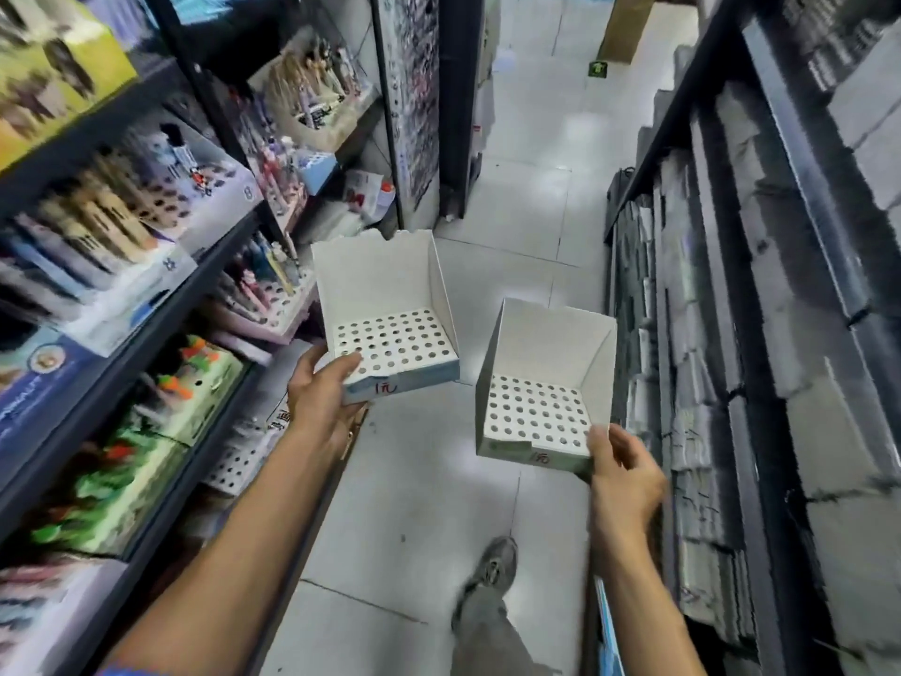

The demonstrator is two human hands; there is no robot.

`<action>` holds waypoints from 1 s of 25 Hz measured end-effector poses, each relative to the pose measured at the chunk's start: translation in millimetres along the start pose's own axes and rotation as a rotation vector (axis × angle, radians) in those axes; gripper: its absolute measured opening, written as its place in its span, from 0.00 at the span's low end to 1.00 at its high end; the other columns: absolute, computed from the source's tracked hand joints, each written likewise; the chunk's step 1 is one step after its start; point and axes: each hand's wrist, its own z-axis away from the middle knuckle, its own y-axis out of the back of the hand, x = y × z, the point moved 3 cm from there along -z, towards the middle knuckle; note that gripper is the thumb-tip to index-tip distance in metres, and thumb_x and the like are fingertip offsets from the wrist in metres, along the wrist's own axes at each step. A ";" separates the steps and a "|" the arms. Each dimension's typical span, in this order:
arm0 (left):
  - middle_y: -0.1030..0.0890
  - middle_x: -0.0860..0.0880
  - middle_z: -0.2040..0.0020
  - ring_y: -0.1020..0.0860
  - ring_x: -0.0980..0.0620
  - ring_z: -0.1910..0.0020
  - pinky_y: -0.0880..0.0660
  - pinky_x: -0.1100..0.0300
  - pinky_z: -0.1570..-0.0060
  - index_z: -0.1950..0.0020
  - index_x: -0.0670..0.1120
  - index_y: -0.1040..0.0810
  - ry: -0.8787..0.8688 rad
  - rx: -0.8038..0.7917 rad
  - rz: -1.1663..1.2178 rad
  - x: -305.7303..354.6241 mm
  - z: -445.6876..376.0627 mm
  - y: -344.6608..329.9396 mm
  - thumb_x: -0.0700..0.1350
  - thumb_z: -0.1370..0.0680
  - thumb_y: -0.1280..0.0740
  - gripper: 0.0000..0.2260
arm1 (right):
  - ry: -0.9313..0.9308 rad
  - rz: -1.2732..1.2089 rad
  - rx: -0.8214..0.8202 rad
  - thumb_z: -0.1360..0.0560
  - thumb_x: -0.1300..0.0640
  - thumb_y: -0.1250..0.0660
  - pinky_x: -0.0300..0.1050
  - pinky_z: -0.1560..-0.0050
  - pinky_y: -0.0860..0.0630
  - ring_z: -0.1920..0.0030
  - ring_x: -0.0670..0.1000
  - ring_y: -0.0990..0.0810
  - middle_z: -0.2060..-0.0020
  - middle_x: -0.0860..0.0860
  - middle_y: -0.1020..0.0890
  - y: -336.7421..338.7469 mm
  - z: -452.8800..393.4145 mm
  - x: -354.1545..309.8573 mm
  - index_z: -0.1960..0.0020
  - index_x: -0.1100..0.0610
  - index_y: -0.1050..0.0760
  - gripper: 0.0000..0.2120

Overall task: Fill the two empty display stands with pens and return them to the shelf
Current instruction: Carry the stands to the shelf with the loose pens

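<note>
Both arms reach forward over the aisle floor [526,197], each holding one of two empty display stands. The left hand [319,397] grips the near left corner of the left stand [385,309], thumb lying over the perforated top and the fingers curled beneath, so that the stand sits raised and slightly tilted close to the left shelf [161,304]. The right hand [621,473] holds the near right corner of the right stand [543,383], thumb on the front edge and the other fingers wrapped under and behind it; this stand hangs lower and nearer the body, well apart from the first. Each stand is a white card box with tall back and side walls and a top panel punched with rows of round holes, all of them vacant, and each has a red handwritten mark on its front lip. The left shelf carries several filled pen displays [105,207], colourful boxes [127,451] lower down, and another perforated white stand [234,468] on the bottom level just beside the left forearm. On the right stands a dark rack [760,295] packed with wrapped grey stacks. One shoe [495,563] and a grey trouser leg show below on the pale tiles.
</note>
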 end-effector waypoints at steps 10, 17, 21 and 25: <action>0.19 0.44 0.39 0.19 0.43 0.48 0.20 0.41 0.46 0.34 0.49 0.28 -0.011 0.133 0.058 39.1 -164.4 -188.7 0.35 0.25 0.30 0.22 | 0.013 0.094 -0.167 0.23 0.53 0.29 0.49 0.47 0.20 0.49 0.52 0.17 0.51 0.50 0.15 -125.7 -261.7 -81.2 0.46 0.53 0.19 0.07; 0.19 0.43 0.39 0.18 0.41 0.46 0.22 0.37 0.44 0.32 0.48 0.27 0.005 0.202 0.159 58.7 -328.5 -298.8 0.35 0.26 0.29 0.23 | 0.067 0.163 -0.240 0.23 0.56 0.30 0.47 0.52 0.19 0.51 0.53 0.18 0.52 0.53 0.16 -259.6 -423.4 -110.5 0.47 0.55 0.19 0.05; 0.18 0.43 0.41 0.18 0.44 0.49 0.23 0.38 0.41 0.36 0.49 0.26 0.024 0.249 0.219 96.2 -413.5 -348.6 0.35 0.25 0.30 0.20 | 0.056 0.248 -0.319 0.23 0.52 0.29 0.58 0.48 0.18 0.51 0.54 0.16 0.52 0.52 0.15 -354.4 -515.1 -145.2 0.47 0.54 0.19 0.07; 0.17 0.44 0.41 0.18 0.47 0.51 0.22 0.43 0.44 0.34 0.49 0.27 -0.010 0.303 0.269 133.2 -462.4 -372.9 0.36 0.25 0.30 0.21 | 0.014 0.186 -0.409 0.24 0.51 0.28 0.58 0.51 0.17 0.51 0.56 0.16 0.52 0.52 0.14 -440.9 -567.2 -179.5 0.51 0.51 0.18 0.04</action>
